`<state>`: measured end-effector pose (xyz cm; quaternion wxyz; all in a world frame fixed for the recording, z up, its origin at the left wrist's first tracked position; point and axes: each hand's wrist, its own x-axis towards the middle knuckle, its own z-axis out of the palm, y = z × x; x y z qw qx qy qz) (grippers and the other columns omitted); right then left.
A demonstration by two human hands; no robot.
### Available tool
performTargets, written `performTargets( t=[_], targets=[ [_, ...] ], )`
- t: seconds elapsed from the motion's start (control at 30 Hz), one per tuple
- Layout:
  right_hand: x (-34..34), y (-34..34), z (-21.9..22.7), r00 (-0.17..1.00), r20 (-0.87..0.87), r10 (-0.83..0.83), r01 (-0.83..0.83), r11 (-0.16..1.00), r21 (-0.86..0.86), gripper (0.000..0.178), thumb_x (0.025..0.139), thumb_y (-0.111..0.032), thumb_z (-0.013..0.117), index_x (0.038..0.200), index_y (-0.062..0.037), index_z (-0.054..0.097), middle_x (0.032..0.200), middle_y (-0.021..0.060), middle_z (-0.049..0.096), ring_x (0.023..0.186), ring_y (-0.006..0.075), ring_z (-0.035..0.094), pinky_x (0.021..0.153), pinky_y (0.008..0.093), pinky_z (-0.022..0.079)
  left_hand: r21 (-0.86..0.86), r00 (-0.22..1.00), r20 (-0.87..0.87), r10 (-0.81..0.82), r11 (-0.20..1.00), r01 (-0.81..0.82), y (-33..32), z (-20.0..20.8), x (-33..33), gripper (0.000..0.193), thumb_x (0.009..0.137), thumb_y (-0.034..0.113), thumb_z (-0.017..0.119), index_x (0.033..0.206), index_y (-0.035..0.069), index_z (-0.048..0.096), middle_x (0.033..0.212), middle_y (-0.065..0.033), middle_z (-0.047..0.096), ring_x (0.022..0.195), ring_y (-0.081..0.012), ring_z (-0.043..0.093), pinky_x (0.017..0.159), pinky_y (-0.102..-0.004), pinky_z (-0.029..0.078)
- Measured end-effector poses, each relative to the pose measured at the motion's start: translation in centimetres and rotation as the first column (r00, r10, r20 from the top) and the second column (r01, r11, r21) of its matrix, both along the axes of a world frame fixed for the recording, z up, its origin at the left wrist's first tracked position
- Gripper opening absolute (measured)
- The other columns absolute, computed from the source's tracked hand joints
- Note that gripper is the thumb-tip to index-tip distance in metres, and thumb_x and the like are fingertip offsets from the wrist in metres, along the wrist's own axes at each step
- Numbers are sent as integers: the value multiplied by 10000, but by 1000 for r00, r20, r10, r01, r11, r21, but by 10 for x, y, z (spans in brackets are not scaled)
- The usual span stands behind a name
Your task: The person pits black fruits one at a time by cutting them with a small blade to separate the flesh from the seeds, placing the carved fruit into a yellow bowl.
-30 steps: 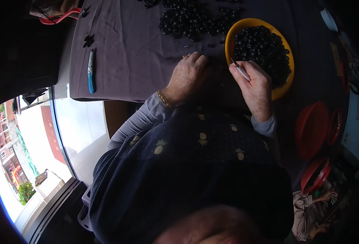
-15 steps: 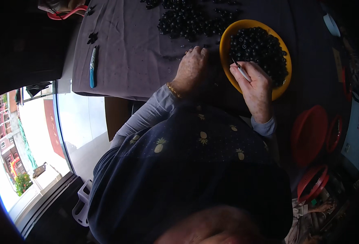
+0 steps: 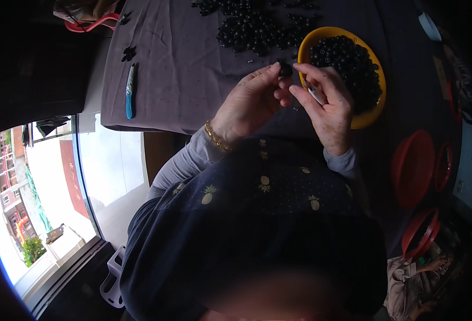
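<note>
With the left hand (image 3: pixel 249 101) pinching a small black piece (image 3: pixel 285 69) above the table's near edge, just left of the yellow bowl (image 3: pixel 368 119) of black pieces, the right hand (image 3: pixel 324 104), clasping a slim white tool (image 3: pixel 316 95), should steady it against slipping.

Blue-handled knife (image 3: pixel 130 92) on grey cloth (image 3: pixel 182 69) — red bowls (image 3: pixel 413 168) right.

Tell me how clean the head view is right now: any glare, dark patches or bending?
Head view: the window at lower left is blown out bright; the grey cloth and yellow bowl are evenly lit; the right edge with the red basins sinks into shadow; straight edges curve toward the rim; the bottom centre is blurred; both hands, left and right, read sharp.
</note>
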<state>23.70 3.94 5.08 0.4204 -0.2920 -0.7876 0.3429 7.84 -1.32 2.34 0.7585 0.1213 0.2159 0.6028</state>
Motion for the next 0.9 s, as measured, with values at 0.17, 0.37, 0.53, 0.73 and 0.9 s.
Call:
performTargets(
  t=[0.17, 0.37, 0.53, 0.73, 0.9],
  targets=[
    [-23, 10, 1, 995, -75, 67, -67, 998, 2, 371, 735, 22, 729, 1084, -67, 639, 917, 28, 555, 734, 84, 575, 634, 220, 525, -35, 998, 9, 70, 997, -69, 1, 17, -1, 193, 936, 269, 556, 952, 77, 574, 830, 17, 559, 701, -78, 478, 701, -262, 450],
    [-39, 16, 3, 994, -52, 98, -98, 995, -4, 370, 724, 27, 735, 1070, -63, 639, 969, 32, 550, 734, 96, 589, 620, 217, 533, 119, 999, 24, 35, 992, -37, 5, -1, -20, 246, 950, 304, 520, 1064, 91, 565, 860, 27, 549, 786, -96, 475, 789, -286, 413],
    [-50, 20, 3, 997, 9, 78, -78, 994, 72, 278, 740, 22, 721, 1001, -48, 656, 924, 37, 574, 767, 110, 622, 611, 225, 546, 28, 993, 88, 79, 996, -82, 9, 3, -21, 196, 947, 270, 537, 936, 75, 554, 814, 11, 545, 712, -90, 482, 705, -271, 455],
    [-56, 29, 12, 975, 55, 217, -202, 958, -205, 142, 820, -33, 672, 957, -6, 651, 884, 25, 584, 683, 110, 638, 584, 227, 545, 151, 997, 38, -68, 987, 62, 4, -14, -37, 301, 941, 313, 533, 1128, 77, 544, 876, 10, 523, 793, -93, 467, 760, -281, 405],
    [-61, 25, 14, 962, 39, 272, -241, 903, -356, 178, 831, -53, 668, 992, 13, 636, 887, 37, 563, 649, 105, 635, 535, 203, 527, 138, 998, 41, 45, 989, -50, 0, -10, -30, 250, 962, 293, 495, 1056, 66, 542, 873, 2, 540, 767, -96, 475, 726, -275, 420]
  ],
)
